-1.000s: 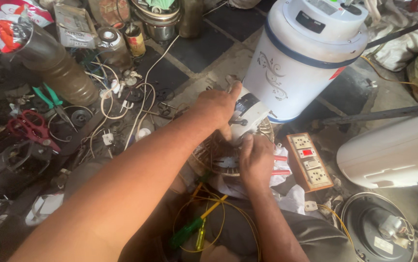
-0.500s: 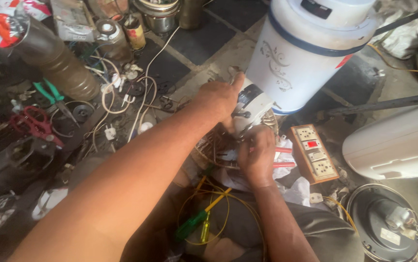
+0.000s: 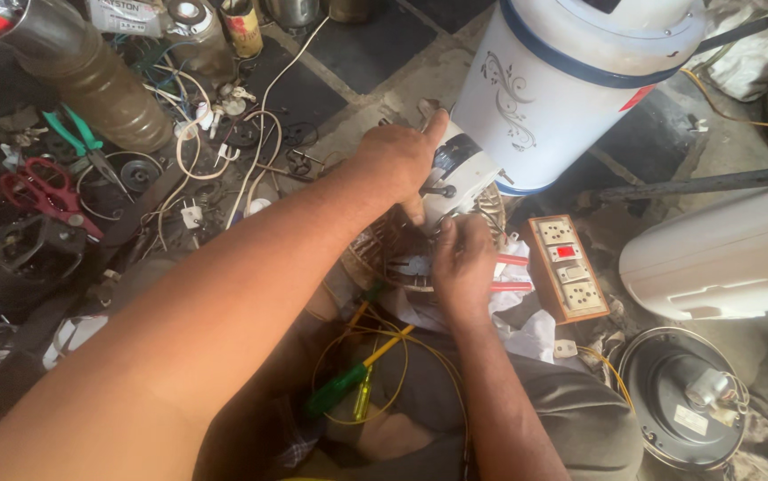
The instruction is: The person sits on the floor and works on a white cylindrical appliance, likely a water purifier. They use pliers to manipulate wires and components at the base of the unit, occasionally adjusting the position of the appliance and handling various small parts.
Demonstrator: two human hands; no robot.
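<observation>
Left hand (image 3: 399, 160) clamps the small white motor unit (image 3: 455, 178), frame centre, below white-blue appliance (image 3: 571, 80) | right hand (image 3: 462, 267) grasps red-handled pliers (image 3: 500, 272) at its wiring | judged mid-repair, wiring exposed, screwdriver (image 3: 353, 374) idle on lap

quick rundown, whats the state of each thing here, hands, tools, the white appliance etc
left hand: gripping the motor part under the white appliance
right hand: closed on red-handled pliers
white appliance: tilted, base toward the hands
motor part: exposed, pressed against a copper winding
socket board: lying flat, nothing plugged in
green screwdriver: lying loose on the lap
red scissors: lying unused
green pliers: lying unused
</observation>
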